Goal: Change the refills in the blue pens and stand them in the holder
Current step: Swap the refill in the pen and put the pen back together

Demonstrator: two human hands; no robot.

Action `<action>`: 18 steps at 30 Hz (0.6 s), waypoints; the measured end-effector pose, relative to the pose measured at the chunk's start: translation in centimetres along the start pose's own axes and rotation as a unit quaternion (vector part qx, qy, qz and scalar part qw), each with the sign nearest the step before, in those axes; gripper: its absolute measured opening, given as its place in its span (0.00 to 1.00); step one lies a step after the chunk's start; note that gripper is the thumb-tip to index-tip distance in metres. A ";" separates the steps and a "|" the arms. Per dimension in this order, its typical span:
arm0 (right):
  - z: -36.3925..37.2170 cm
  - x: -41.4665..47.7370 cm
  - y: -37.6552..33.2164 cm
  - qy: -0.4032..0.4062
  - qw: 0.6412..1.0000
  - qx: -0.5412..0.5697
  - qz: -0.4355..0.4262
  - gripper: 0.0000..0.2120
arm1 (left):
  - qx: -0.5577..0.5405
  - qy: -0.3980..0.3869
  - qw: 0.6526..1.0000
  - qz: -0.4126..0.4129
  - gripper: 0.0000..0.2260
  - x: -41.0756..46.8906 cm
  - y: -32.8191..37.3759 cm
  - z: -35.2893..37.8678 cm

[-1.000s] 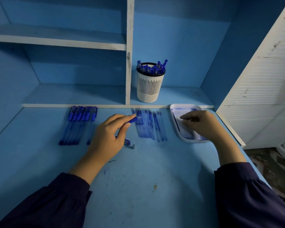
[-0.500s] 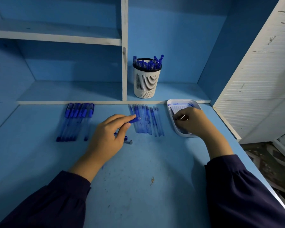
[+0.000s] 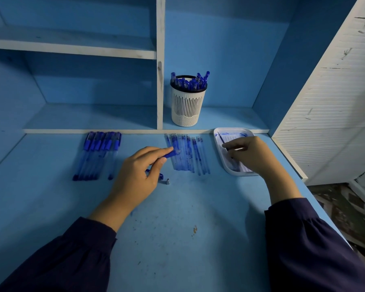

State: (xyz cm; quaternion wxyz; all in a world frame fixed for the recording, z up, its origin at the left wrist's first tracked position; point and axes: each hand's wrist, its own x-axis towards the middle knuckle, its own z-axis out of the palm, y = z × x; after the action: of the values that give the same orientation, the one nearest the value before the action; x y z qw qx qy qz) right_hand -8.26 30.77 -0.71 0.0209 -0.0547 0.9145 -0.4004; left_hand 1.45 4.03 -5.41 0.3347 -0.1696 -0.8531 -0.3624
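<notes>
My left hand (image 3: pixel 138 175) grips a blue pen barrel (image 3: pixel 171 153) whose open end points right over a row of several refills (image 3: pixel 187 153) on the desk. A blue cap (image 3: pixel 156 175) and a small grey tip (image 3: pixel 167 181) lie beside that hand. Over the white tray (image 3: pixel 220 133), my right hand (image 3: pixel 251 152) pinches a thin refill (image 3: pixel 224 143). Several capped blue pens (image 3: pixel 99 154) lie in a row at the left. On the low shelf stands the white slotted holder (image 3: pixel 187 106) with several blue pens in it.
The desk top (image 3: pixel 177 239) is blue with ink specks and ends at the right edge near a white louvred panel (image 3: pixel 329 102). A white upright divider (image 3: pixel 160 60) stands just left of the holder. A shelf ledge runs along the back.
My right hand has lifted slightly over the tray with the refill pinched. My left hand keeps hold of the barrel in much the same place. The camera view has shifted a little.
</notes>
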 end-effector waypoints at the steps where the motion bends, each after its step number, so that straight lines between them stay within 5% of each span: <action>1: 0.0 0.0 -0.1 -0.003 1.000 0.014 -0.003 0.13 | -0.001 0.000 1.000 -0.001 0.12 0.0 0.0 0.0; 6: 0.2 -0.7 -1.1 -0.015 0.987 0.153 -0.042 0.12 | -0.004 0.006 1.000 0.001 0.12 0.0 0.0 -0.1; 11: 3.1 -2.2 -3.8 0.021 0.912 0.408 -0.038 0.07 | -0.017 0.011 1.000 0.000 0.12 -0.2 0.5 -0.2; 18: 5.9 -3.7 -5.3 0.078 0.865 0.492 -0.057 0.06 | -0.027 0.019 0.999 0.004 0.12 -0.2 0.7 -0.2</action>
State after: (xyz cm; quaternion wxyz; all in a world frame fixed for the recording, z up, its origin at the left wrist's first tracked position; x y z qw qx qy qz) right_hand -3.69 23.32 -0.84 -0.0491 -0.0580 0.5932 -0.8015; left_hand 2.02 4.32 -5.10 0.3479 -0.1752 -0.8359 -0.3866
